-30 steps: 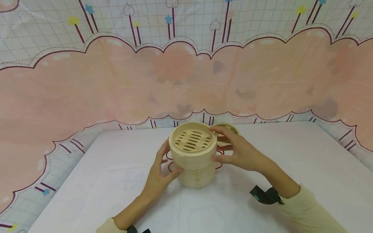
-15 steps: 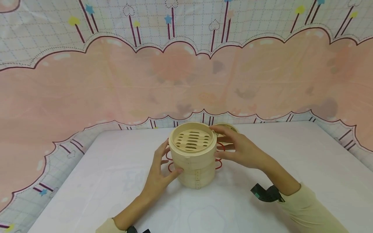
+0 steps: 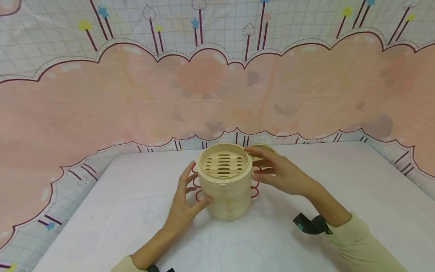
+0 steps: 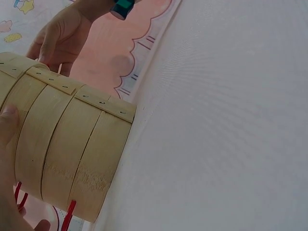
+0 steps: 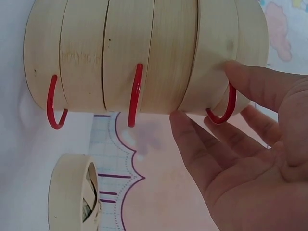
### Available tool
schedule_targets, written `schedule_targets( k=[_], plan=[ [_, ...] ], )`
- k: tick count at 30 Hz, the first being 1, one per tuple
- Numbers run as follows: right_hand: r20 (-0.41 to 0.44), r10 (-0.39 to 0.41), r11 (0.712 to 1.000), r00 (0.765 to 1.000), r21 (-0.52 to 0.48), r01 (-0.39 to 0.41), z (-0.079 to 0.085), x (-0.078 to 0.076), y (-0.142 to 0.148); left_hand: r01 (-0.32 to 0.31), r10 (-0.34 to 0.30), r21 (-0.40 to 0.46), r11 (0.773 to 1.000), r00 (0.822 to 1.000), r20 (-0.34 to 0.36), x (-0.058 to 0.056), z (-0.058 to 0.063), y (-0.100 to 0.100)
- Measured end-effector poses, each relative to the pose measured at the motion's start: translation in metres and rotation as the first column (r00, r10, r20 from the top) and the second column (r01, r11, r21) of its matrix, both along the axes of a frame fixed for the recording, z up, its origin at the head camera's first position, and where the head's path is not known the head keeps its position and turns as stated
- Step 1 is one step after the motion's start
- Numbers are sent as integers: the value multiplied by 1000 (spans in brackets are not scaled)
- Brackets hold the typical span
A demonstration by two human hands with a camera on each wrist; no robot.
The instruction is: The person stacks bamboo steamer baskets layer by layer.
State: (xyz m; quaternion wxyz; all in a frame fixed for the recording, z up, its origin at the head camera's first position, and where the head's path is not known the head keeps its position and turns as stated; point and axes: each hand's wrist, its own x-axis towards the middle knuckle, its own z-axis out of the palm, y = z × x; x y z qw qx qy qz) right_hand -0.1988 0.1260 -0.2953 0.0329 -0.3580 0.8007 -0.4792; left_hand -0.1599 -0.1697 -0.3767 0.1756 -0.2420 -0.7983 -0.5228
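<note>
A stack of round bamboo steamer baskets stands upright on the table, with red loop handles on its sides. The top basket has no cover, and its slotted floor shows. My left hand holds the stack's left side, thumb on the front low down and fingers round the side. My right hand grips the top basket from the right. In the right wrist view its thumb lies on the basket wall by a red handle, with fingers beneath. In the left wrist view, tier seams show.
Behind the stack to the right is another round bamboo piece, mostly hidden by my right hand; its side shows in the right wrist view. A white cover lies over the table. A patterned cloth hangs behind.
The top basket has turned slightly, so its floor slots now run level and a red handle shows at its left. My right thumb has shifted upward along its side. My left hand stays nearly still.
</note>
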Motion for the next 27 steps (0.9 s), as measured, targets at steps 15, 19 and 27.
schedule_targets(
  k=[15,19,27],
  plan=[
    [30,37,997,999,-64,-35,2,-5,2,-68,69,4,998,996,-64,0,6,2],
    [13,34,997,999,-68,-33,1,-5,3,-71,73,19,997,992,-106,9,17,7],
    [-20,12,998,1000,-57,-14,0,-5,4,-71,73,22,997,987,-140,22,37,15]
  ],
)
